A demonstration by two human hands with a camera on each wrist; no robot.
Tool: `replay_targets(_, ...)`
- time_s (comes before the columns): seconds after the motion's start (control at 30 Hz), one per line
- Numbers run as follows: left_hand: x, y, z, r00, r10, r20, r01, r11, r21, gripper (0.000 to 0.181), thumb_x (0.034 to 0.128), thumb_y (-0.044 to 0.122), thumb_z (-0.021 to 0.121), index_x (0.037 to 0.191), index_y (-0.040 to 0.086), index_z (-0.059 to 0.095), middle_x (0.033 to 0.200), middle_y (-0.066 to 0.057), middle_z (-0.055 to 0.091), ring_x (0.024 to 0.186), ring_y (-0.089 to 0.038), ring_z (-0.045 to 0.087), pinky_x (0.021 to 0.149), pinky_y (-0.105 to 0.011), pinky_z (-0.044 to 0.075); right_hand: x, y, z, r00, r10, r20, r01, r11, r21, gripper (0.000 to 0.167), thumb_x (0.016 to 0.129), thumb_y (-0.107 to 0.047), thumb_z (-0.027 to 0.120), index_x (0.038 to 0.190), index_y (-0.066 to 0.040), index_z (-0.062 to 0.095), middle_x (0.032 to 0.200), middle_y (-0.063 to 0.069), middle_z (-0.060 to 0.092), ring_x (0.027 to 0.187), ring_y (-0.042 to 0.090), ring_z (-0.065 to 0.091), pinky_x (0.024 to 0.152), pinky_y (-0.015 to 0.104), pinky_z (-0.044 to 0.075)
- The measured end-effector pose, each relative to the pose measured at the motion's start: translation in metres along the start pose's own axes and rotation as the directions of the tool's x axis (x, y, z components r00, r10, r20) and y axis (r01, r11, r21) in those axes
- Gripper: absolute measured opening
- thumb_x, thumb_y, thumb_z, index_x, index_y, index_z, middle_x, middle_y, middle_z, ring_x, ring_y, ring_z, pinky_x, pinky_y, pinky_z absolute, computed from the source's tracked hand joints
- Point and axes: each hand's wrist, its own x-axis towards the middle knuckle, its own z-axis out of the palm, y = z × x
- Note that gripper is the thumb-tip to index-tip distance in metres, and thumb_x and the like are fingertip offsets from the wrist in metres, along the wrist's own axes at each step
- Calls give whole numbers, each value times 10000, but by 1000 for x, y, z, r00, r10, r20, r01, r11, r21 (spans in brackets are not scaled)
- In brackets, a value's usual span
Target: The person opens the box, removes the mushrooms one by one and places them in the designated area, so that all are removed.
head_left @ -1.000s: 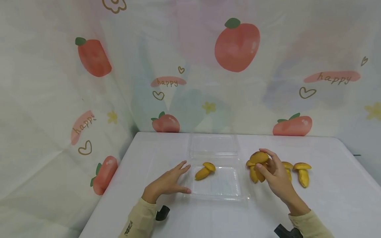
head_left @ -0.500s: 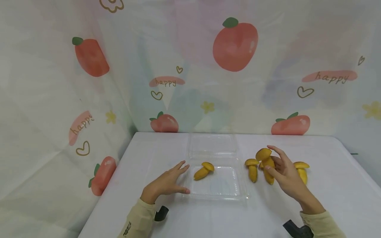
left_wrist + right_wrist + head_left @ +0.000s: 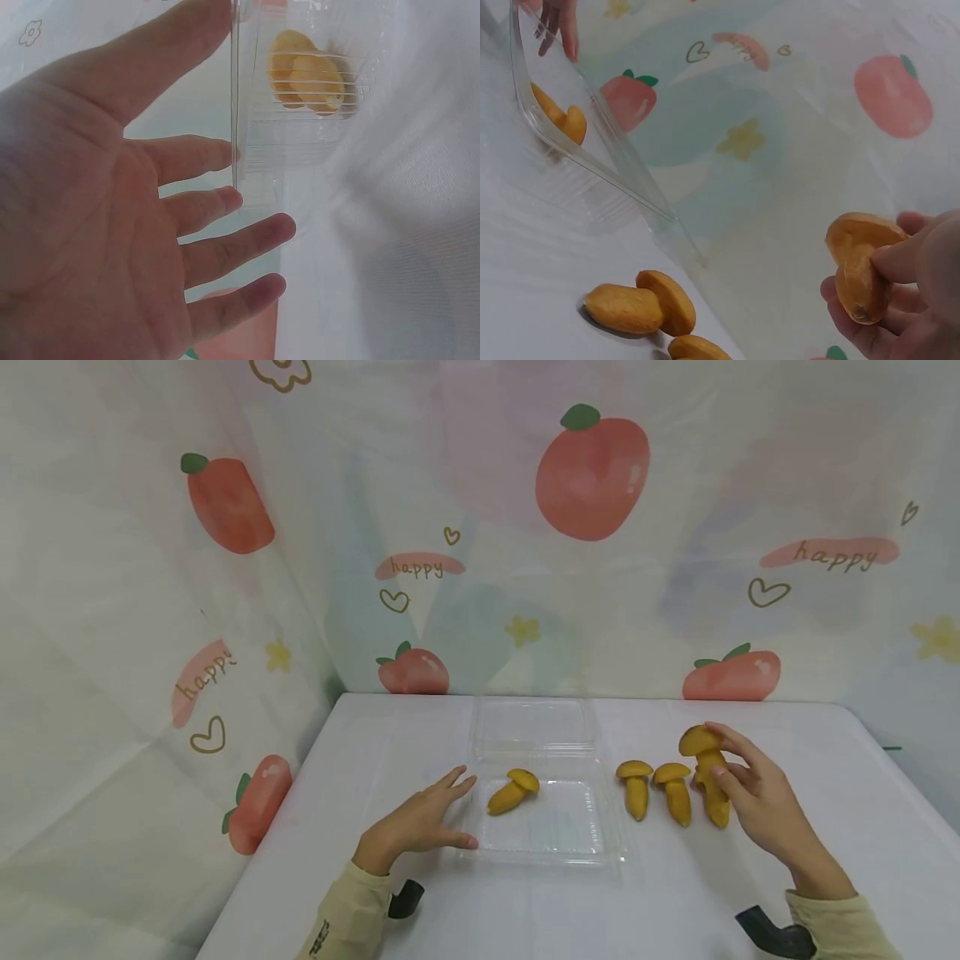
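My right hand (image 3: 772, 810) pinches a yellow mushroom (image 3: 702, 742) between thumb and fingers, cap up, above the table. In the right wrist view that same mushroom (image 3: 862, 262) shows stem-end on. Below it, another mushroom (image 3: 717, 812) is mostly hidden. Two more mushrooms, one (image 3: 636, 793) and its neighbour (image 3: 675, 795), lie to the left of it. A further mushroom (image 3: 512, 792) lies tilted inside the clear plastic box (image 3: 570, 852), whose lid (image 3: 536, 725) is folded back. Fingers spread, my left hand (image 3: 412, 827) is at the box's left side; its thumb and index finger (image 3: 191, 157) reach the box's edge.
A white table (image 3: 555, 910) carries everything. Behind it hangs a fabric backdrop (image 3: 480, 468) printed with fruit, and a similar sheet (image 3: 97, 710) closes the left side. A black wrist mount (image 3: 776, 933) sits under the right sleeve.
My right hand has moved rightward along the row with the held mushroom, uncovering the second loose mushroom and now covering the spot of the rightmost one. The left hand stays in place.
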Motion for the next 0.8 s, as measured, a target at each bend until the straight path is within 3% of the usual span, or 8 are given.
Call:
replay_targets(0.07,0,0,0,1000,0,-1,0,1000,4,972,830,454,817,1595,118,321,1700,-135,189,1510,-383,346,1175,-672,293,0,4,-5,1000,0,-18,0,1000,-17,546,1014,45,521,1537,-55,401,1286,-309,407,977,-201,509,640,49,481)
replay_targets(0.2,-1,0,0,1000,-6,0,6,1000,4,975,829,466,815,1597,127,319,1702,-125,189,1511,-375,347,1177,-659,304,-1,11,-16,998,47,-35,-48,998,-40,527,1018,37,519,1528,-43,409,1266,-294,399,956,-221,498,600,74,491)
replay_targets(0.27,-1,0,1,1000,-11,1,11,1000,-1,975,828,469,814,1598,135,318,1704,-113,187,1514,-372,343,1180,-655,303,-2,14,-19,996,74,-40,-76,996,-52,534,1020,28,522,1534,-40,392,1270,-199,425,979,-251,470,651,56,514)
replay_targets(0.47,-1,0,1,1000,-8,0,8,1000,-4,978,824,454,822,1596,123,320,1701,-127,189,1508,-390,347,1171,-665,307,-2,22,-21,989,142,-37,-145,986,-82,562,1029,24,499,1561,-42,331,1360,281,420,978,-277,371,710,-5,479)
replay_targets(0.8,1,-1,0,1000,-1,1,1,1000,8,974,825,452,822,1594,120,325,1698,-139,193,1505,-395,350,1166,-672,309,-7,39,-26,980,186,-74,-196,968,-159,546,1019,20,519,1539,-21,357,1385,353,468,969,-263,280,745,-82,350)
